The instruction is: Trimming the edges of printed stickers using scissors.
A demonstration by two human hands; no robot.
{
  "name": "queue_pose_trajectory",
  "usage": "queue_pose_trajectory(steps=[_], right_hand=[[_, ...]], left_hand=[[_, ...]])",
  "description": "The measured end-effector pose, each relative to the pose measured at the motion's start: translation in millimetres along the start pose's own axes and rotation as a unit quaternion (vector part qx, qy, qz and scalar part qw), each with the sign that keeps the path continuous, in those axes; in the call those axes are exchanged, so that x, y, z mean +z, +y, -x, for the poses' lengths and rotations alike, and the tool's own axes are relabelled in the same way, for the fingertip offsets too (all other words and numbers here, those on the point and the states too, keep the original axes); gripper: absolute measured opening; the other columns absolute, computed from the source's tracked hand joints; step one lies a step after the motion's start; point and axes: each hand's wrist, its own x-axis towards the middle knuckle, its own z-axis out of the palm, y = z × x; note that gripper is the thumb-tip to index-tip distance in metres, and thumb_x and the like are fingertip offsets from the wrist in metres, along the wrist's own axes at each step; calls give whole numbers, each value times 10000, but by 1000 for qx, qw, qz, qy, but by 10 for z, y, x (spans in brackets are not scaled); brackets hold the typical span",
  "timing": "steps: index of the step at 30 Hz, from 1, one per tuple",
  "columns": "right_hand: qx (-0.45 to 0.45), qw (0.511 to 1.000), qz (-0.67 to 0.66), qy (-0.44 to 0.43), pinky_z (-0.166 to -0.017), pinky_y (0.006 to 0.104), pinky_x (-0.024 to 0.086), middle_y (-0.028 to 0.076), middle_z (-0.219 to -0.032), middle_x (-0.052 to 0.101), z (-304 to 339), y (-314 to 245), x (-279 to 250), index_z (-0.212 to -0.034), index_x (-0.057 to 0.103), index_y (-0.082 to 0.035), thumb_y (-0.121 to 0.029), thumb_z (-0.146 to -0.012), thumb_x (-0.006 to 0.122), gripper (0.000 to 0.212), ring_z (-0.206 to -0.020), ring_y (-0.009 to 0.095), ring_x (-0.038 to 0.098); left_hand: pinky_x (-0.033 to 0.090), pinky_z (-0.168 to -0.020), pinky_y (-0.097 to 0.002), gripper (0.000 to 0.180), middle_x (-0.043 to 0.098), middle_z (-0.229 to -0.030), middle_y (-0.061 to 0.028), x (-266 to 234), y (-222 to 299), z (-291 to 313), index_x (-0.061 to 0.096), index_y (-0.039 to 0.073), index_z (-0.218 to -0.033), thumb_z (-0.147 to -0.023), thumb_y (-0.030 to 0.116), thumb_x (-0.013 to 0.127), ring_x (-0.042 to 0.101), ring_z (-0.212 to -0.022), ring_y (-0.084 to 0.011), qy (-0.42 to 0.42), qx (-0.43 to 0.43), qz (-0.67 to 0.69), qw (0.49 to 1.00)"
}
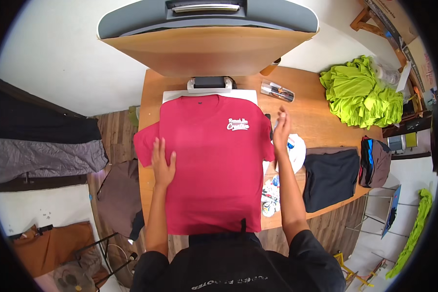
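Observation:
A crimson T-shirt (209, 160) lies spread over the white lower plate (250, 96) of a heat press, its collar toward the back and its hem toward me. White lettering (238, 125) marks the right side of its chest. My left hand (163, 163) rests at the shirt's left edge by the sleeve, fingers apart. Beside the right sleeve, my right hand (281, 131) is held on edge with fingers stretched out and nothing in it. The press's raised upper plate (209, 51), tan underneath with a grey top, tilts up behind the shirt.
Lime-green fabric (360, 92) is heaped at the table's back right, near a clear container (277, 91). A white roll (297, 153) and printed stickers (271, 197) lie right of the shirt. Folded black cloth (331, 177) covers the right end of the wooden table (301, 109).

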Motion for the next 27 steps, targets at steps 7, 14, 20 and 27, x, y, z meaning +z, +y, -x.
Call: queue_pose_trajectory(steps=[7,14,20,27], right_hand=[[-403,907,22,120,-1015,362,396,140,-1227,557,-1151,-2055,47,-1250,572,-2,-148,-1006,487,297,-1166,258,530],[-539,782,267,-161,-977,427,457,170,-1202,645,-2120,-3447,1003,-1279,600,-84,-302,-991,499,375,-1111,349,607],[-377,798,407,-236,-847,459,522,212,-952,702,-1513,-3394,1090,-1202,623,-75,-701,-883,472,719,-931,367,676],[-502,760,362,-201,-722,455,527,171,-856,692,-505,-3618,422,-1109,631,-73,-568,-893,585,542,-841,366,663]], left_hand=[[271,-1148,-398,550,283,-1548,-235,264,-473,776,277,1,-1506,-1052,283,409,311,-1425,-354,-54,-101,196,974],[309,-1117,-451,443,435,-1423,-245,407,-210,592,455,19,-1401,-1027,258,463,389,-1345,-405,78,-92,118,986],[352,-1091,-444,359,466,-1401,-241,168,-85,1077,577,26,-1299,-1003,223,527,445,-1315,-384,83,-66,147,983],[380,-1071,-408,319,553,-1316,-193,-771,847,1179,616,16,-1246,-973,175,579,519,-1241,-334,112,41,221,968]])
